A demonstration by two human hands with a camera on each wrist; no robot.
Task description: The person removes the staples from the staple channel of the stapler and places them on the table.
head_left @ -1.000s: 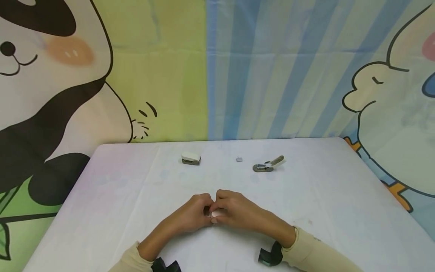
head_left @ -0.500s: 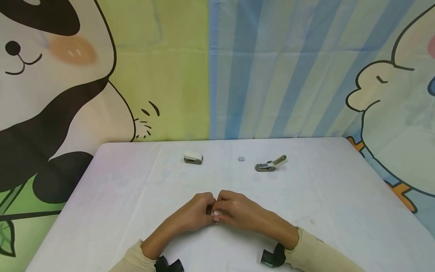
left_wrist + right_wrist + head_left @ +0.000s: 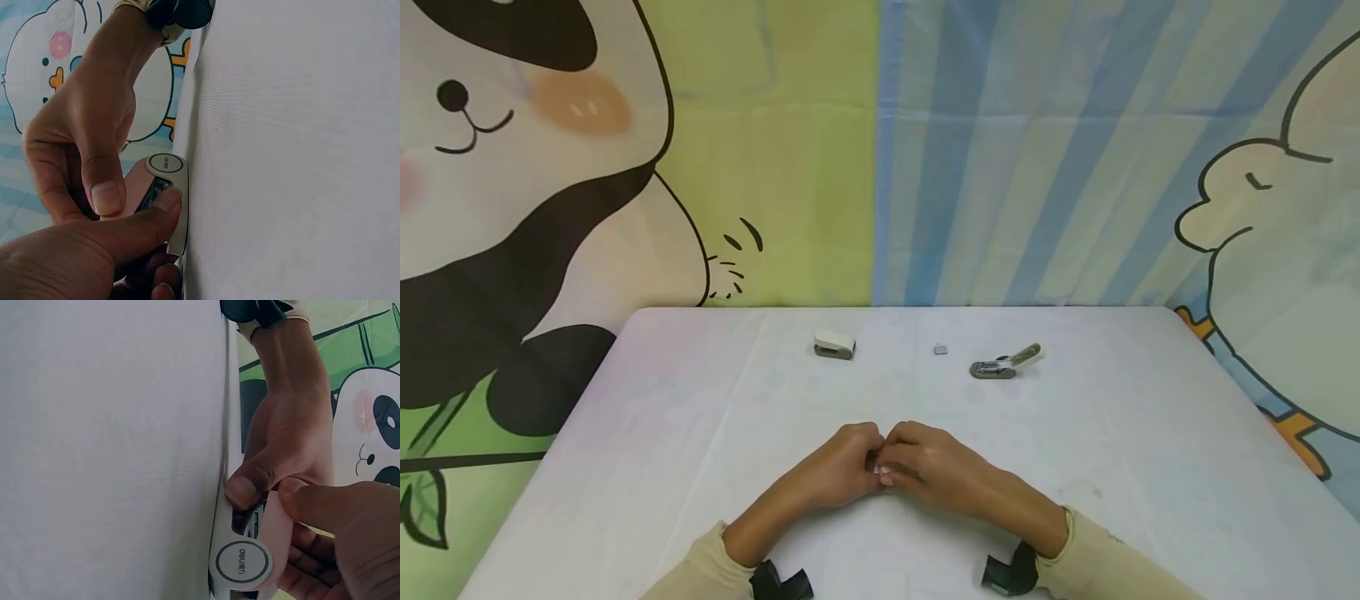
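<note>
Close over the near middle of the white table, both hands hold a small pink-and-white stapler (image 3: 167,164), its rounded end showing a ringed logo. My left hand (image 3: 846,467) grips the stapler's body; in the left wrist view its thumb lies along the slot between the pink part and the white part, where metal shows. From the other side my right hand (image 3: 936,471) pinches the pink part, as the right wrist view shows with its thumb at the pink end. In the head view the fingers cover almost all of the stapler.
Farther back on the table (image 3: 1112,433) stand a white-and-grey stapler (image 3: 834,345) on the left and a small grey block (image 3: 940,350) in the middle. A second stapler (image 3: 992,369) lies swung open to the right. Behind the table hangs a printed cloth (image 3: 790,150).
The hands have drawn slightly closer around the stapler, so less of it shows between the fingers. The whole head view has shifted a little, with the scene sliding right.
</note>
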